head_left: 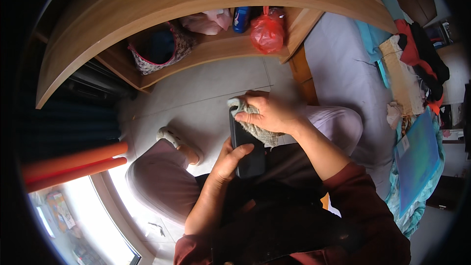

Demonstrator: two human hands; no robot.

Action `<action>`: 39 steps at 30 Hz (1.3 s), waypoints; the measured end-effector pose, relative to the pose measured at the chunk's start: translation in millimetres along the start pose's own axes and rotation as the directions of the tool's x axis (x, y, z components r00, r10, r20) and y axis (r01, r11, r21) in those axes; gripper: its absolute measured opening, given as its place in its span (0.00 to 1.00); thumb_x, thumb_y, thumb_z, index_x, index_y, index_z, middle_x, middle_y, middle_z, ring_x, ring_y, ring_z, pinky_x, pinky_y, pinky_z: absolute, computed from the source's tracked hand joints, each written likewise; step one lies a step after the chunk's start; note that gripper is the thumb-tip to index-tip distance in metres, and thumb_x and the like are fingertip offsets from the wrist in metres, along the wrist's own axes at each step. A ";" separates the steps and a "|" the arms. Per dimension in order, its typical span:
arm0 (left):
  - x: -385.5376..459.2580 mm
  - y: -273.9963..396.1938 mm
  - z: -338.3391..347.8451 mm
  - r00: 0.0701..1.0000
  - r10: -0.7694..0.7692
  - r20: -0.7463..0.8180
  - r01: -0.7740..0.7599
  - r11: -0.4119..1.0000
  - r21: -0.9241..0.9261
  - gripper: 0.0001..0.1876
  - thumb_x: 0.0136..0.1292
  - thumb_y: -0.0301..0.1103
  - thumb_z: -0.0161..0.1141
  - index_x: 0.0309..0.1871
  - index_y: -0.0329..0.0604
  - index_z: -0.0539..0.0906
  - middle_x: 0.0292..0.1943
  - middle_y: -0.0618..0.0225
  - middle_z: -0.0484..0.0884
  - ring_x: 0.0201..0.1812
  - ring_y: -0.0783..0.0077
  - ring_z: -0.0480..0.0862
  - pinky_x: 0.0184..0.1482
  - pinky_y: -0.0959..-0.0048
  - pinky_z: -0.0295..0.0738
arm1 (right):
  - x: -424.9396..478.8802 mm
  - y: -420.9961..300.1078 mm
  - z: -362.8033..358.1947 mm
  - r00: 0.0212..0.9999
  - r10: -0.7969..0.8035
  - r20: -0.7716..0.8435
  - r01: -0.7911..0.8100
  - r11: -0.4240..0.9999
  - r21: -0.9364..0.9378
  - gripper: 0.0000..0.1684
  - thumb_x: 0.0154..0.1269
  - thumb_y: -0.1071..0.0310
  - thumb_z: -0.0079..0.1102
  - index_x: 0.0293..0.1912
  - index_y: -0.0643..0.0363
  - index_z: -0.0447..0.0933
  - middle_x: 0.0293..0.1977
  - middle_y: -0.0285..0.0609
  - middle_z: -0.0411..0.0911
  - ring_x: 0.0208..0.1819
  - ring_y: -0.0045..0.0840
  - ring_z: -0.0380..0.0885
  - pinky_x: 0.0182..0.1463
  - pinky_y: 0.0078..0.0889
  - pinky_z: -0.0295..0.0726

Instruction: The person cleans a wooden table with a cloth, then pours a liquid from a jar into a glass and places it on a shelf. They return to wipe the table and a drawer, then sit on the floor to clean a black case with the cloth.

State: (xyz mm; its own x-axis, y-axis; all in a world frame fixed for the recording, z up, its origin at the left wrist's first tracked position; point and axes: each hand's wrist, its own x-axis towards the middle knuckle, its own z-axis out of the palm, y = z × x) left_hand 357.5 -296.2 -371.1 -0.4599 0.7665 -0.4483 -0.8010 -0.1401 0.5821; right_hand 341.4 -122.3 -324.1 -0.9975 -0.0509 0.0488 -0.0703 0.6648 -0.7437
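Over my lap, my left hand (232,158) grips the lower part of a dark, flat rectangular object (250,156) with rounded corners, its thumb lying across the face. What this object is cannot be told for sure. My right hand (263,112) holds a greyish fluffy cloth (261,129) against the object's upper end. Part of the cloth folds over the top corner, and the rest hangs down beside the right edge. The right hand's fingers partly hide the cloth, and a blurred patch covers its wrist side.
Ahead stands a wooden shelf unit (220,49) with a patterned fabric basket (147,65), a blue bottle (241,19) and a red plastic bag (267,35). A bed with a pale sheet (331,55) is on the right, bearing a blue folder (419,162). Orange-red rolls (77,162) lie left, near a bright window.
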 end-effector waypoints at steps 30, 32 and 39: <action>9.2 -21.9 2.0 0.915 0.391 -0.096 -0.321 0.853 0.411 0.32 0.47 0.29 0.63 0.57 0.35 0.64 0.48 0.62 0.73 0.50 0.74 0.71 0.53 0.74 0.64 | -7.7 23.1 25.0 0.787 0.617 0.009 -0.143 0.168 0.976 0.08 0.60 0.67 0.51 0.38 0.59 0.73 0.30 0.36 0.75 0.30 0.18 0.74 0.34 0.19 0.73; 9.2 -7.7 6.5 0.966 0.241 -0.091 -0.252 0.957 -0.142 0.28 0.51 0.38 0.61 0.54 0.36 0.68 0.46 0.62 0.75 0.49 0.70 0.74 0.53 0.72 0.67 | -14.4 17.0 5.1 0.889 0.427 0.163 -0.166 -0.030 0.986 0.10 0.61 0.65 0.51 0.40 0.59 0.71 0.29 0.36 0.74 0.28 0.19 0.73 0.31 0.16 0.71; 26.7 17.4 -18.6 0.974 0.155 -0.163 -0.225 0.691 -0.687 0.27 0.60 0.54 0.47 0.48 0.38 0.74 0.44 0.59 0.77 0.46 0.63 0.77 0.51 0.68 0.71 | -41.6 -6.0 81.5 0.978 -0.026 -0.206 0.059 0.986 0.157 0.19 0.56 0.73 0.54 0.49 0.65 0.71 0.60 0.48 0.58 0.60 0.39 0.59 0.60 0.33 0.62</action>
State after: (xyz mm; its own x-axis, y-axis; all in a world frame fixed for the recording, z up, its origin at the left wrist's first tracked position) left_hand 324.1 -289.8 -385.6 -0.6351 0.6226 -0.4572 -0.7130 -0.7002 0.0370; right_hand 383.8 -184.9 -376.1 -0.9750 0.0871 0.2044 -0.1272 0.5353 -0.8350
